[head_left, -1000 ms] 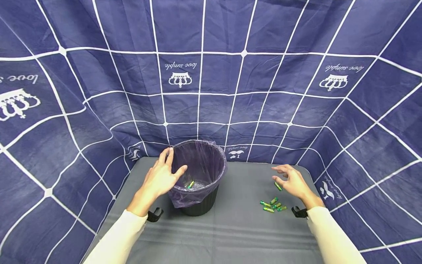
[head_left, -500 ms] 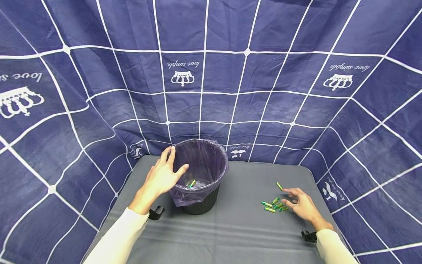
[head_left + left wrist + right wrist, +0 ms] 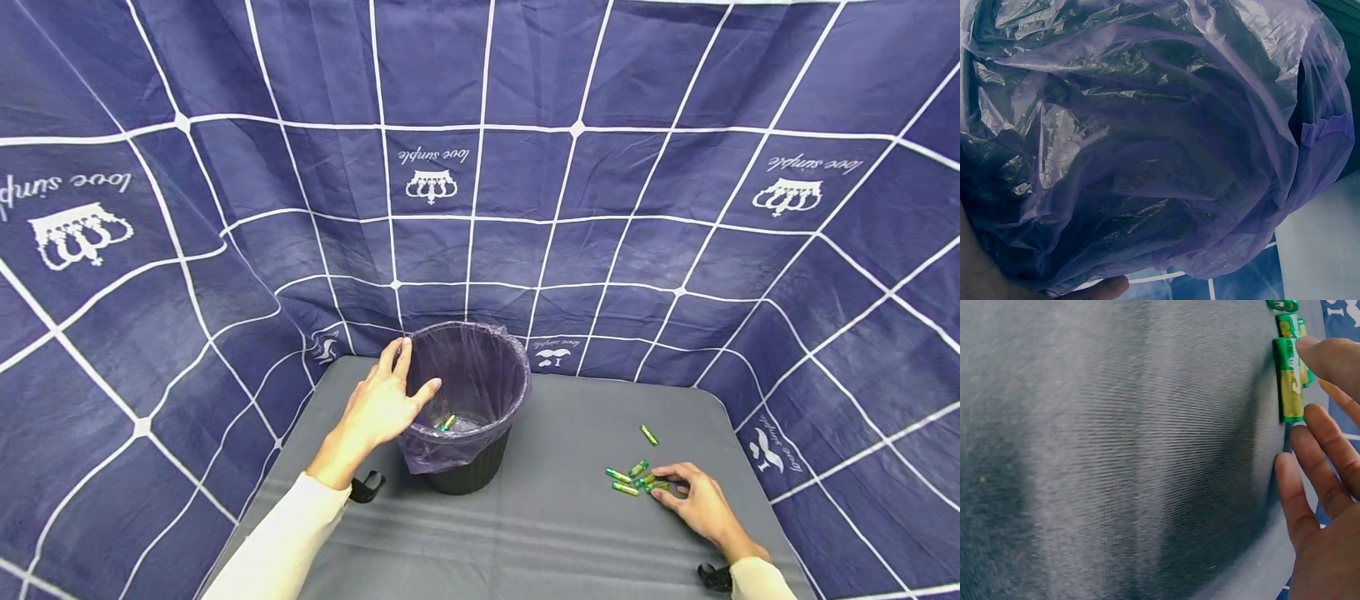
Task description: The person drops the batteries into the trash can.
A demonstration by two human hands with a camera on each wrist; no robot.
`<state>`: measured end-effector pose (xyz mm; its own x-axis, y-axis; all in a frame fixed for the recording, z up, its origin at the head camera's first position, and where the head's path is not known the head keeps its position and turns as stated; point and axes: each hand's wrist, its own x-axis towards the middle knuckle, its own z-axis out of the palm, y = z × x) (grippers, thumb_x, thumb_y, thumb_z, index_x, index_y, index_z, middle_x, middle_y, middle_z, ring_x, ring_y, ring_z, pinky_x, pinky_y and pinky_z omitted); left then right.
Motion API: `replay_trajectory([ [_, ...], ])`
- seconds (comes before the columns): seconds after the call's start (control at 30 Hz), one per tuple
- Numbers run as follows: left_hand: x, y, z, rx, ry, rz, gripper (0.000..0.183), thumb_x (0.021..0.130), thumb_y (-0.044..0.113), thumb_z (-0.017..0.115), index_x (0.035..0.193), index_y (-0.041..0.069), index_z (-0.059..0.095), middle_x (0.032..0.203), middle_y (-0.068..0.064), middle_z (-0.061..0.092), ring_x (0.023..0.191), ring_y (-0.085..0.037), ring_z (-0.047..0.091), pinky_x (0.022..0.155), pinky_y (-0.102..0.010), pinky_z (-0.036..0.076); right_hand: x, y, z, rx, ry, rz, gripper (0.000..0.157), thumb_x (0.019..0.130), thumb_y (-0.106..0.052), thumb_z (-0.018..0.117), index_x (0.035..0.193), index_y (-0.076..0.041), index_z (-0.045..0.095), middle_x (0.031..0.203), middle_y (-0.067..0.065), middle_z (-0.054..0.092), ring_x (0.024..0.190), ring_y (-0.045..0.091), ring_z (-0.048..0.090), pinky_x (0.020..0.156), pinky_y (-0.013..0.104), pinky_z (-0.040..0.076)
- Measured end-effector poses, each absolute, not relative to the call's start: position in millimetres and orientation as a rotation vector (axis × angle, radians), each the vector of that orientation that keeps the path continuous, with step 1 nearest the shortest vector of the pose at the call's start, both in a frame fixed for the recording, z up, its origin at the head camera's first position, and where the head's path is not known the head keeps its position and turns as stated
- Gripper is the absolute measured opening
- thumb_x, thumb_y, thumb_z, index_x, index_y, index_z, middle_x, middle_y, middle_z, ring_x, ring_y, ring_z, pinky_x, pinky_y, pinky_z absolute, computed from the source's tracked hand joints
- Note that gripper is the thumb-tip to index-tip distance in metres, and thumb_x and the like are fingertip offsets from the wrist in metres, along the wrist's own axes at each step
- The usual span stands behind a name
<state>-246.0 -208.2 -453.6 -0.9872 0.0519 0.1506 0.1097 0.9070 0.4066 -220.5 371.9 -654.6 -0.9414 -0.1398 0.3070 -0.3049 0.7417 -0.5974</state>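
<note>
My left hand (image 3: pixel 381 402) lies over the left rim of a black bin (image 3: pixel 468 471) lined with a purple plastic bag (image 3: pixel 450 454), its thumb reaching over the opening. Inside the bin, a green-and-yellow battery (image 3: pixel 447 422) shows at the bottom. In the left wrist view the bag (image 3: pixel 1166 144) fills most of the picture, a fingertip at the lower edge. My right hand (image 3: pixel 701 504) is low at a cluster of batteries (image 3: pixel 625 488) on the table. Its thumb and fingers are spread around the rightmost one. In the right wrist view the thumb tip overlaps a battery (image 3: pixel 1291 381).
A single battery (image 3: pixel 648 435) lies apart, behind the cluster. The grey tabletop (image 3: pixel 558 517) runs up to blue cloth walls (image 3: pixel 600 250) with white lines at the back and both sides.
My right hand has moved from above the lone battery toward me and down to the cluster's right side. The left hand stays at the bin rim. The head view has shifted slightly.
</note>
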Motion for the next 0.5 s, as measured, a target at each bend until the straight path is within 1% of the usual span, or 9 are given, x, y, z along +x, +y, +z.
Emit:
replay_trajectory([
  [0.23, -246.0, -206.4, -453.7, -0.130, -2.935, -0.652, 0.100, 0.115, 0.066, 0.059, 0.186, 0.004, 0.025, 0.193, -0.020, 0.024, 0.164, -0.059, 0.050, 0.124, -0.082, 0.045, -214.1, 375.1, -659.8, 0.342, -2.690, 0.932, 0.032, 0.080, -0.003, 0.105, 0.101, -0.021, 0.088, 0.100, -0.003, 0.081, 0.093, -0.005, 0.071, 0.079, 0.020, 0.061],
  [0.37, -245.7, -206.9, -452.6, -0.127, -2.939, -0.660, 0.100, 0.115, 0.066, 0.059, 0.186, 0.005, 0.024, 0.193, -0.020, 0.023, 0.163, -0.059, 0.050, 0.125, -0.083, 0.044, -213.9, 375.6, -660.6, 0.360, -2.691, 0.916, 0.034, 0.078, -0.003, 0.106, 0.098, -0.024, 0.088, 0.099, -0.004, 0.083, 0.090, -0.006, 0.070, 0.077, 0.021, 0.060],
  [0.5, -244.9, -207.7, -451.8, -0.128, -2.938, -0.667, 0.100, 0.115, 0.065, 0.060, 0.186, 0.004, 0.024, 0.193, -0.020, 0.024, 0.163, -0.060, 0.050, 0.124, -0.083, 0.045, -213.4, 376.6, -662.2, 0.373, -2.712, 0.925, 0.033, 0.080, -0.003, 0.105, 0.097, -0.025, 0.088, 0.099, -0.006, 0.084, 0.087, -0.007, 0.069, 0.075, 0.022, 0.060],
])
